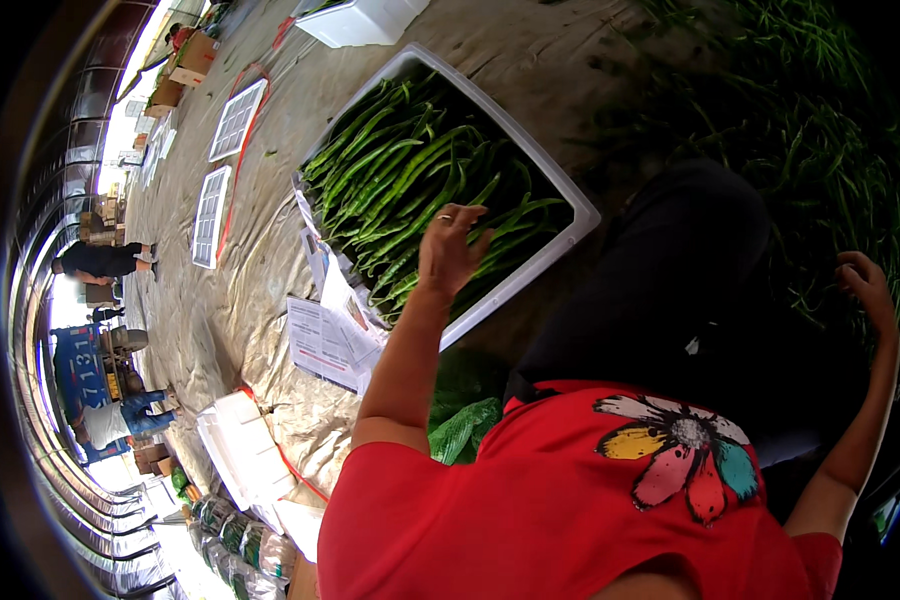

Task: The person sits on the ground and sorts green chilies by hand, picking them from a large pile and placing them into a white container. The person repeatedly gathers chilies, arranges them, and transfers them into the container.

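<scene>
A white rectangular crate (570,205) lies on the tarpaulin, filled with long green chilli peppers (410,170) laid side by side. My left hand (450,250), with a ring on one finger, hovers over the near end of the crate. Its fingers are loosely apart and I see nothing in them. My right hand (865,285) reaches out to the right, at a loose heap of green peppers (830,130) on the ground. Its fingers are curled in shadow, and whether they hold a pepper is unclear. My red flowered shirt and dark trousers fill the lower middle.
Printed paper sheets (325,340) lie beside the crate, and a green plastic bag (460,425) sits near my knee. White foam boxes (245,450) and another white box (360,20) stand on the tarpaulin with flat white grid trays (235,120). People (100,260) and a blue vehicle (80,375) are far left.
</scene>
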{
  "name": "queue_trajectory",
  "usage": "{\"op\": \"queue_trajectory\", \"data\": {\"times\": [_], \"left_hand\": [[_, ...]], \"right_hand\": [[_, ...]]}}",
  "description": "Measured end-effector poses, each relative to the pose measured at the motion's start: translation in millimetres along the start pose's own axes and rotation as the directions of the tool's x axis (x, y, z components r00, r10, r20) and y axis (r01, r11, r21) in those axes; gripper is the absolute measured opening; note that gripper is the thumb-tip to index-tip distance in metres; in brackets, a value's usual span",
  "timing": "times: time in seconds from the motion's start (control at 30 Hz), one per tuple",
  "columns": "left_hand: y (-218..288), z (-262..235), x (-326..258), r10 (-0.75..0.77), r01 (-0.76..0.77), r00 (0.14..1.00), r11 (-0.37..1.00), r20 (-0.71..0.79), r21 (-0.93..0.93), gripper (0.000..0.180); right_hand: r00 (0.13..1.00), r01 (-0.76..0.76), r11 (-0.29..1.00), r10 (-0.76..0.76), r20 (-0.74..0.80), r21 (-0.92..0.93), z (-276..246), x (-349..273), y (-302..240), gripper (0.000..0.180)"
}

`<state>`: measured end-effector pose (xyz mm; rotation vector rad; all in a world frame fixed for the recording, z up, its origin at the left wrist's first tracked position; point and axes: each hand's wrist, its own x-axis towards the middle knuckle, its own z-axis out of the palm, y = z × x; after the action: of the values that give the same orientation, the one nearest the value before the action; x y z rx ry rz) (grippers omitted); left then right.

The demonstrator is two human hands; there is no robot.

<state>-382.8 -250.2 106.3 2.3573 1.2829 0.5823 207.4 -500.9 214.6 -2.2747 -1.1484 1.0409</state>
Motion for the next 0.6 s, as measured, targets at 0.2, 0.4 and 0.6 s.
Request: {"op": "queue_trajectory", "data": {"times": [0.2,0.4,0.6], "left_hand": [[-5,22,17,0.009,-0.006,0.999,0.997,0.032,-0.076,0.025],[-24,-3,8,-0.162,0.159,0.986,0.831,0.041,-0.533,0.021],[-24,-19,0,-0.282,0.266,0.954,0.648,0.1,-0.714,0.021]], "right_hand": [[1.0,0.014,0.998,-0.014,-0.003,-0.069,2,7,-3,0.033],[1.0,0.02,0.99,-0.021,-0.001,-0.141,2,8,8,0.034],[0.999,0.036,0.98,-0.039,-0.012,-0.197,2,7,11,0.035]]}}
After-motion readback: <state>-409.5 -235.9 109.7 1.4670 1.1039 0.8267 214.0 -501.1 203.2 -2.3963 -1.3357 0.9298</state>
